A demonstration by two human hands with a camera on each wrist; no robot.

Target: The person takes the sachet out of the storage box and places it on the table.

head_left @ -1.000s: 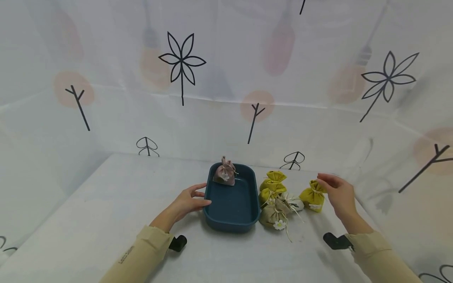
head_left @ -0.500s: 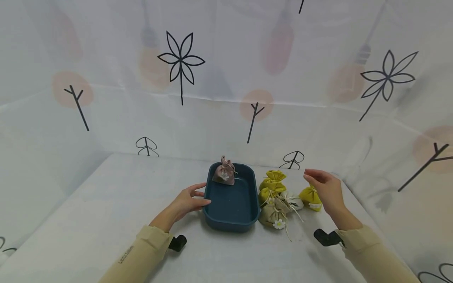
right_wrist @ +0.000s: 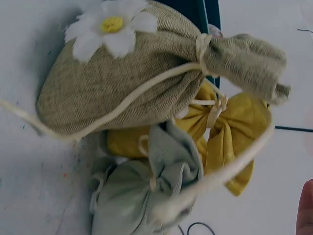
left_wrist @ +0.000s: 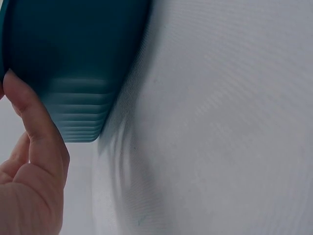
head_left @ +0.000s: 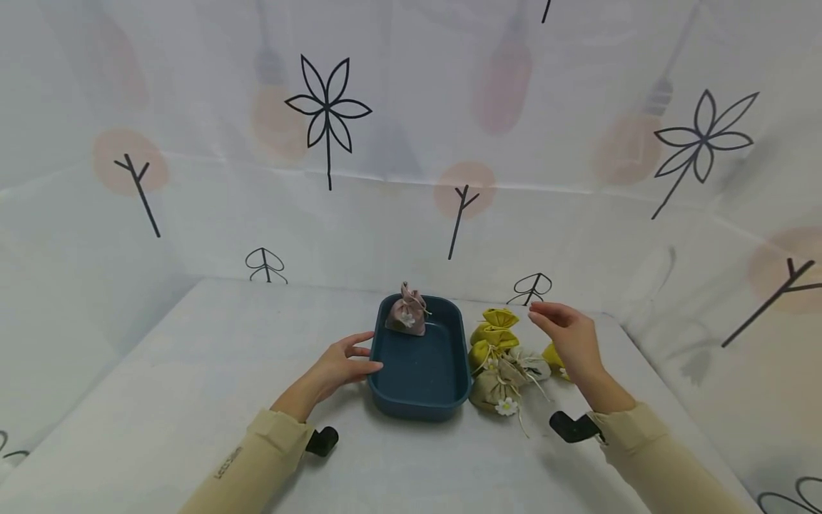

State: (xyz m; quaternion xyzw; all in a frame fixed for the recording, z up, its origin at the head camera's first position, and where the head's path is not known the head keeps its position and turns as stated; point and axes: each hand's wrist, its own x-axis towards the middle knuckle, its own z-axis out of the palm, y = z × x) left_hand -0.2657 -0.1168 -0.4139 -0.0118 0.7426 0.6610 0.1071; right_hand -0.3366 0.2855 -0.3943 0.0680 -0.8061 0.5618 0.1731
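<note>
A deep blue rectangular tray [head_left: 420,371] stands on the table, with a pink drawstring pouch [head_left: 407,316] upright in its far left corner. My left hand [head_left: 340,365] holds the tray's left rim; its thumb is at the edge in the left wrist view. My right hand [head_left: 568,341] hovers above and behind the pouches right of the tray, fingers bent and holding nothing. Beneath it lie yellow pouches [head_left: 496,327], a beige pouch with a white flower [head_left: 494,389], and a pale grey pouch [head_left: 531,365]. The right hand partly hides another yellow pouch [head_left: 554,357].
The table [head_left: 257,428] has a white cloth. A patterned white cloth [head_left: 398,235] hangs behind and at both sides. A black wrist device [head_left: 574,427] sticks out from the right sleeve. Loose cords trail from the pouches.
My right hand has left the separate yellow pouch and moved left, toward the pouch pile, with nothing in it. That pouch stayed in place. My left hand and the tray have not moved.
</note>
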